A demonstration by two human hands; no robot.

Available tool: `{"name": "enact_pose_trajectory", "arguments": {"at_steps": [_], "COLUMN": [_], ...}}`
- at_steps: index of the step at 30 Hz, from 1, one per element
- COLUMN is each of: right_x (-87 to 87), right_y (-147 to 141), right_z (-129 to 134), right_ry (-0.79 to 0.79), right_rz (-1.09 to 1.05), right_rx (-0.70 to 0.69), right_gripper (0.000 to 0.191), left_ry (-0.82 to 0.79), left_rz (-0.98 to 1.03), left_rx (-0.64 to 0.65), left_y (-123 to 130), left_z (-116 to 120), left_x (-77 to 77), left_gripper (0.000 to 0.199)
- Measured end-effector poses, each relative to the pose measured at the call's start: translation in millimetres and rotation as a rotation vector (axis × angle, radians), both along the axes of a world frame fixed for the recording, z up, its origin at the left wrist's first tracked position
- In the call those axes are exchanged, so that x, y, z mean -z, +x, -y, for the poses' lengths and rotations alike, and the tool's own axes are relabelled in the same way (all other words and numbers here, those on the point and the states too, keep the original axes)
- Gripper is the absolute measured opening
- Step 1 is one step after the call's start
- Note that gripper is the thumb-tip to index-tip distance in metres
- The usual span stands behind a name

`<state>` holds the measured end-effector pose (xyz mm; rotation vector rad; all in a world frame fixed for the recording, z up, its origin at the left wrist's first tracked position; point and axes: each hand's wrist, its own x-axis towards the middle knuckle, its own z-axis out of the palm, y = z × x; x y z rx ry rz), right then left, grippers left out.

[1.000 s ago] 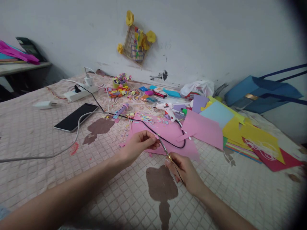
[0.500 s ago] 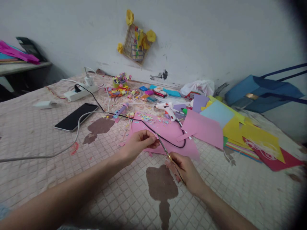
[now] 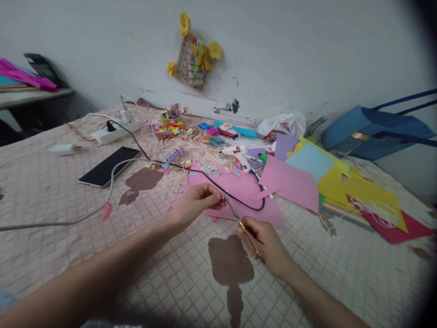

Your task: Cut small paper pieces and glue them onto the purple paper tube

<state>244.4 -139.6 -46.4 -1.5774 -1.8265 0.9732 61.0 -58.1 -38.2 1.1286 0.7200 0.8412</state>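
Note:
My left hand (image 3: 201, 199) is closed in a pinch over a pink paper sheet (image 3: 239, 184). What sits between its fingertips is too small to make out against the pink. My right hand (image 3: 266, 243) grips a pair of scissors (image 3: 241, 224) by the handles. Their blades point up and left, and the tips come right up to the left fingertips. Paper snippets (image 3: 213, 168) in several colours are scattered at the sheet's far edge. A black cable (image 3: 244, 206) loops across the sheet beyond both hands.
A white glue gun (image 3: 241, 157) lies behind the sheet. Coloured papers (image 3: 290, 182) are piled to the right, near a blue bag (image 3: 372, 132). On the left are a phone (image 3: 109, 167), a power strip (image 3: 116, 132) and a grey cable (image 3: 68, 224). Small paper flowers (image 3: 174, 111) stand at the back.
The scissor tips have shifted slightly down and right beside the left fingertips. Both hands otherwise keep nearly the same place and grip.

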Motion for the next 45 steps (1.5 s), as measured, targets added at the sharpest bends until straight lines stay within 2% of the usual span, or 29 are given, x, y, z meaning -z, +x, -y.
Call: {"name": "enact_pose_trajectory", "arguments": {"at_steps": [5, 19, 36, 45], "right_x": [-0.9, -2.0, 0.0, 2.2], "right_y": [-0.2, -9.4, -9.2, -8.2], "right_z": [0.0, 3.8, 5.1, 5.1], "right_ry": [0.009, -0.157, -0.107, -0.099], "right_rz": [0.005, -0.276, -0.235, -0.224], "right_rx": [0.001, 0.042, 0.04, 0.034], "right_gripper": [0.034, 0.04, 0.042, 0.041], "left_ry": [0.001, -0.096, -0.108, -0.071], "left_rz": [0.008, 0.115, 0.131, 0.106], "left_rx": [0.012, -0.035, -0.055, -0.017], "left_y": [-0.6, 4.7, 6.6, 4.1], "left_z": [-0.1, 7.2, 10.1, 6.3], "left_x": [1.3, 1.2, 0.2, 0.8], "left_gripper": [0.017, 0.015, 0.015, 0.014]}}
